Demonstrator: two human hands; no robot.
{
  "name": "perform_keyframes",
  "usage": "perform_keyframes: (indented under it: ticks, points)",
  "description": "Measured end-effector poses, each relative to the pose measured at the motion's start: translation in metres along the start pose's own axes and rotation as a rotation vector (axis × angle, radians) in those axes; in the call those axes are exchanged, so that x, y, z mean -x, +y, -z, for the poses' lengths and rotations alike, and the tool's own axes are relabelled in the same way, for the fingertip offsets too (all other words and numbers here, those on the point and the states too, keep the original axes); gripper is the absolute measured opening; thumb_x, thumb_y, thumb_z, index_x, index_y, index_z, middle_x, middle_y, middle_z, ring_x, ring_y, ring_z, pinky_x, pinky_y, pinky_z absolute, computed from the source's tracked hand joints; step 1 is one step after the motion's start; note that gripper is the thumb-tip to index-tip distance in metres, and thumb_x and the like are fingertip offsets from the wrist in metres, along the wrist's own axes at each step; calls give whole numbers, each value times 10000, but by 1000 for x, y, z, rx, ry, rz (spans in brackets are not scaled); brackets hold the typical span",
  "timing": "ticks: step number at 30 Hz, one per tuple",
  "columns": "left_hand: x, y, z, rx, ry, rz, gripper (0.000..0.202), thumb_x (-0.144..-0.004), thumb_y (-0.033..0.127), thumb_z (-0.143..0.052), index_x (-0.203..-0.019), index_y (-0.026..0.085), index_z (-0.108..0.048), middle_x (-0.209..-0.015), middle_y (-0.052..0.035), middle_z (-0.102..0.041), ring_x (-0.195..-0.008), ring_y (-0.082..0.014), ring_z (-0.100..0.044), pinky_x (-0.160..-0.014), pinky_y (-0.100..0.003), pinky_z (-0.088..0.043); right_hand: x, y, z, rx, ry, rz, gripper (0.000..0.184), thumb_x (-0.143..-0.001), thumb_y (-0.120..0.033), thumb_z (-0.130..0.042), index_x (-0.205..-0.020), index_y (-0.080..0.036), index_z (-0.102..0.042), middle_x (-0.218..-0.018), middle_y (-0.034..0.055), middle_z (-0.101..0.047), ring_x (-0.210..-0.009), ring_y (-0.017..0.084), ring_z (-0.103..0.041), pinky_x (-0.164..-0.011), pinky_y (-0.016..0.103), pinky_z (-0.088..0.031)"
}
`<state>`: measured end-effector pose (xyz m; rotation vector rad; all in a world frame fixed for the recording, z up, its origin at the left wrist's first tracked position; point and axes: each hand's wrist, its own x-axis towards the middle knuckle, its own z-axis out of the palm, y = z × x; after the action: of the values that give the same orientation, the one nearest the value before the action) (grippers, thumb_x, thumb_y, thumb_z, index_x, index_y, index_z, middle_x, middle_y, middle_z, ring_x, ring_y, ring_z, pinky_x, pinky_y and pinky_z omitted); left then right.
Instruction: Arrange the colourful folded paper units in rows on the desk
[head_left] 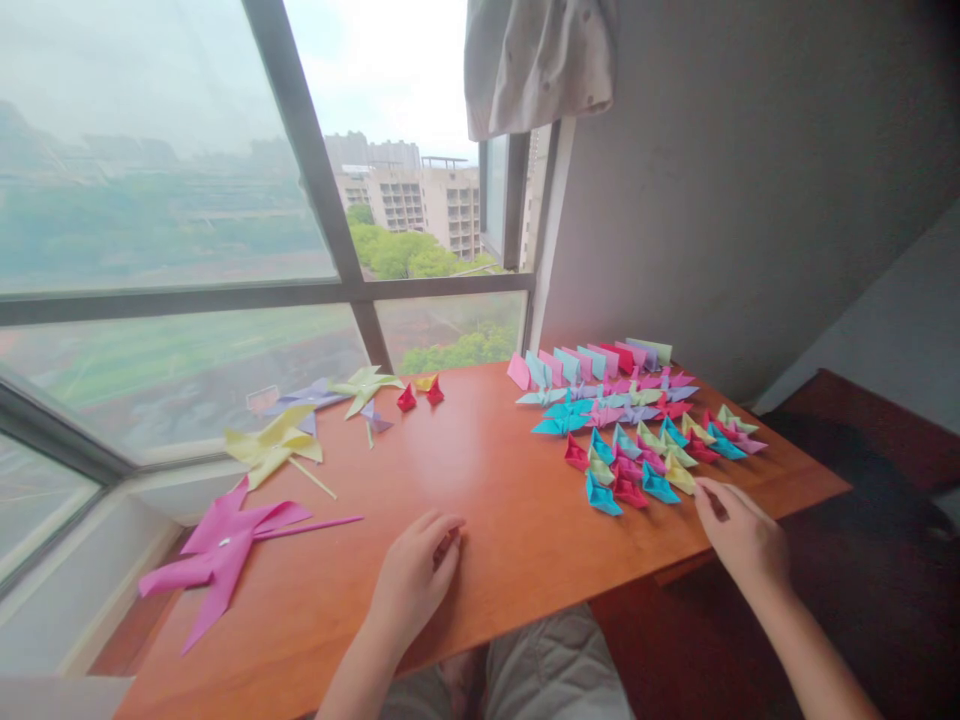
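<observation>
My right hand point(742, 535) is at the right edge of the folded-paper group, its finger and thumb pinched at the end of a yellow paper boat point(680, 475). Beside that boat stand a blue paper boat point(660, 484), a red paper boat point(630, 492) and another blue boat point(601, 495), with several more in rows behind. My left hand point(418, 570) rests near the front of the wooden table point(480, 510), fingers curled in with nothing visible between them.
Paper cranes point(566, 414) and a row of folded paper pieces point(577, 366) stand behind the boats. At left lie a pink pinwheel point(225, 542), a yellow pinwheel point(274, 445) and others. Small red boats point(435, 391) sit near the window point(450, 330). A wall rises behind.
</observation>
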<state>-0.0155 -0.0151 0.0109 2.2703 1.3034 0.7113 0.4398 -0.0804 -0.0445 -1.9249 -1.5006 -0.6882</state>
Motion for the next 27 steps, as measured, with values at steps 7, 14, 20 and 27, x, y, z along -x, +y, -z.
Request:
perform_keyframes:
  ticks: [7, 14, 20, 27]
  points:
    - [0, 1, 1, 2, -5, 1, 190, -934, 227, -470, -972, 201, -654, -848, -53, -652, -771, -197, -620, -694, -283, -472, 0, 0, 2, -6, -28, -19, 298, -921, -370, -493, -985, -186, -719, -932, 55, -736, -698, 162, -660, -592, 251, -439]
    - [1, -1, -1, -6, 3, -18, 176, -932, 210, -474, -973, 219, -645, -852, -45, -649, -772, -191, -624, -691, -267, -472, -5, -5, 14, -4, -26, -67, 290, -908, -364, -513, -1005, -181, -717, -919, 52, -731, -627, 142, -644, -550, 247, -428]
    - [-1, 0, -1, 29, 6, -3, 182, -925, 214, -485, -988, 217, -655, -835, -39, -658, -747, -183, -629, -670, -259, -477, -25, -45, 29, -95, 75, -33, 284, -928, -349, -511, -1015, -163, -708, -880, 72, -725, -614, 151, -635, -587, 257, -462]
    - [-13, -5, 4, 132, 44, 52, 216, -910, 216, -485, -1010, 199, -675, -890, -47, -719, -689, -155, -643, -634, -254, -496, -28, -164, 20, -588, -106, 247, 219, -939, -181, -505, -1098, -188, -655, -924, 65, -715, -812, 163, -676, -757, 263, -520]
